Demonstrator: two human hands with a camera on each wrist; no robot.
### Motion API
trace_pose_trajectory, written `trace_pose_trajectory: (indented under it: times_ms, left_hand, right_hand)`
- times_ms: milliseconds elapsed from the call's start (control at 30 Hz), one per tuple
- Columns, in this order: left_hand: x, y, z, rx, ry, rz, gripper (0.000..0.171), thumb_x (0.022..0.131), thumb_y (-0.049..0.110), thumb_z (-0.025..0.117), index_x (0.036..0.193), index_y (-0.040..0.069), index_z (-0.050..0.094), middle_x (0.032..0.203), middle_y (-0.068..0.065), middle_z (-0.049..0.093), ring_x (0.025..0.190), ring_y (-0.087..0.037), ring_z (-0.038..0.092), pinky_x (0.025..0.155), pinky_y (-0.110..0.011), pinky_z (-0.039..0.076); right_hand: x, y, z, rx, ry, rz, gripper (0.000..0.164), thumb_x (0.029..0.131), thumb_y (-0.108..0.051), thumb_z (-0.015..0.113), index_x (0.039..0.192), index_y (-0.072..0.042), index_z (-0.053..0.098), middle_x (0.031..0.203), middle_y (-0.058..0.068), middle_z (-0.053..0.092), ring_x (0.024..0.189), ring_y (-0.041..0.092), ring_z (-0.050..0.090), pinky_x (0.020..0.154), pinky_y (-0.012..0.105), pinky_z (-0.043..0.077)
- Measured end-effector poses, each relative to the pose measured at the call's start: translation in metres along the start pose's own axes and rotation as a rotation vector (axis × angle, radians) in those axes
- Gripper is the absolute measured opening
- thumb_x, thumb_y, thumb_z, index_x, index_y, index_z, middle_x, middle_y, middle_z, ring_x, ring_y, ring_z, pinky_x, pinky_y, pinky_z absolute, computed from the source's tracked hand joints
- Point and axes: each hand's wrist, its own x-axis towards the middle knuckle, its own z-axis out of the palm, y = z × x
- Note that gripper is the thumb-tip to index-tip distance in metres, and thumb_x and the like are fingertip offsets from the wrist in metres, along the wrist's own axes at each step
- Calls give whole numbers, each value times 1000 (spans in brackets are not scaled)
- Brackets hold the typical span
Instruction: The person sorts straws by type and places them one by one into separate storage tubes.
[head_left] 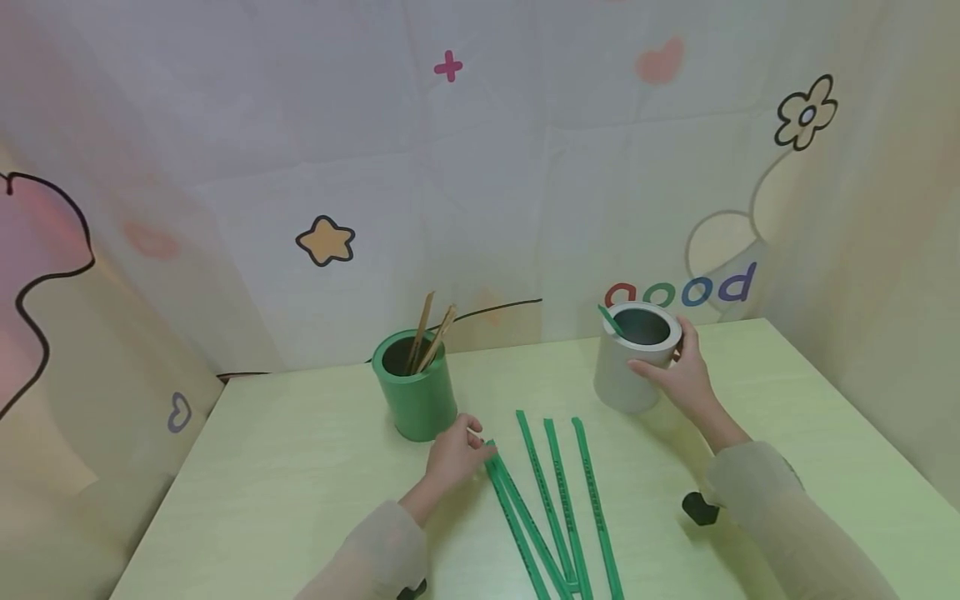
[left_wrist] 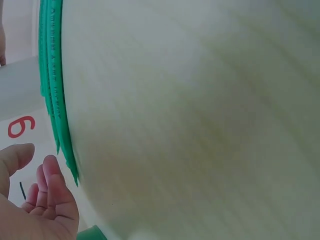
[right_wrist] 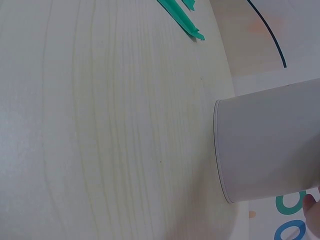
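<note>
My right hand point(head_left: 682, 375) grips the upper side of a white round container point(head_left: 626, 379), thumb in front and fingers behind; one green stick end point(head_left: 609, 319) pokes out of its mouth. In the right wrist view the container's wall point(right_wrist: 270, 145) shows large, with only a bit of the hand at the edge. My left hand point(head_left: 453, 454) is near the far end of several long, thin green wrapped sticks point(head_left: 557, 483) with printed lettering. Thumb and fingers of this hand point(left_wrist: 42, 205) are apart in the left wrist view, nothing visible between them.
A green round container point(head_left: 420, 404) holding wooden sticks point(head_left: 420, 333) stands behind my left hand. All of it rests on a pale wood-grain table point(head_left: 285, 467), backed by a printed cloth point(head_left: 487, 183) hanging close behind the table's far edge.
</note>
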Motion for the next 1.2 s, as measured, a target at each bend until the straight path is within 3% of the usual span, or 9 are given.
trace_pose_trajectory:
  times_ms: [300,733,1200]
  left_hand:
    - [-9,-8,5,72,-65,3,29,78,23,65,98,9,50,73,1,57,60,-12,49,53,-24,39]
    - [-10,-2,11,230,-96,29,39,71,28,71,99,12,49,67,6,50,57,-10,45,52,-23,34]
    - [-11,0,7,223,-121,-19,36,70,22,72,98,9,53,70,3,55,62,-13,48,56,-26,38]
  right_hand:
    - [2,3,-1,-10,-4,9,97,75,-25,71,141,-12,1,144,17,18,131,36,18,102,58,21]
    - [2,2,0,-5,-7,-1,95,75,-22,71,141,-12,3,143,17,20,131,36,19,102,58,21]
    - [0,0,0,-5,-6,-3,94,75,-24,71,140,-11,5,142,17,21,130,36,20,101,58,22]
